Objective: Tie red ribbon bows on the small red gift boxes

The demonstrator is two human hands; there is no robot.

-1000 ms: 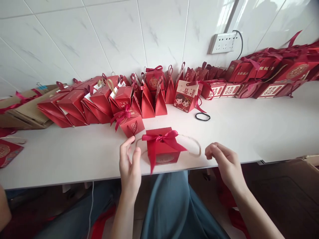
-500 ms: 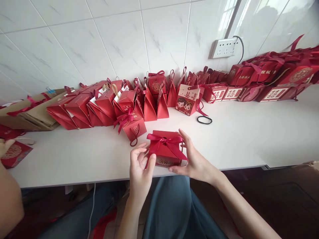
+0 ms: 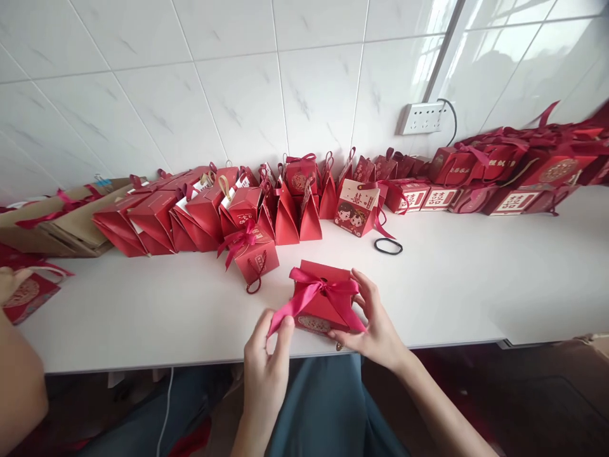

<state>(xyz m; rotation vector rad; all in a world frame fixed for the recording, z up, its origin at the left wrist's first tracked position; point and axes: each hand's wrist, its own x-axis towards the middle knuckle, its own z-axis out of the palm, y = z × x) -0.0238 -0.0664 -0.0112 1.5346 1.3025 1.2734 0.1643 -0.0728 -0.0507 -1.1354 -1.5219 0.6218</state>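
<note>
A red gift box (image 3: 328,311) with a round gold print on its front stands near the table's front edge. A pink-red ribbon (image 3: 314,292) is tied in a bow on its top. My left hand (image 3: 269,355) pinches the ribbon's left tail between thumb and fingers, pulled out toward the lower left. My right hand (image 3: 368,317) grips the box's right side, thumb at the front lower corner and fingers at the far side, partly hidden. Just behind and left lies a smaller red box (image 3: 254,254) with a bow and a cord handle.
Red gift boxes (image 3: 157,216) stand in rows along the tiled wall, with more stacked (image 3: 504,165) at right. A black elastic loop (image 3: 388,246) lies on the white table (image 3: 451,285). At far left, another person's hand (image 3: 12,282) is at a red box (image 3: 33,295).
My left hand has taken hold of the ribbon's left tail and drawn it out to the lower left. The box has turned slightly, with my right hand still on it.
</note>
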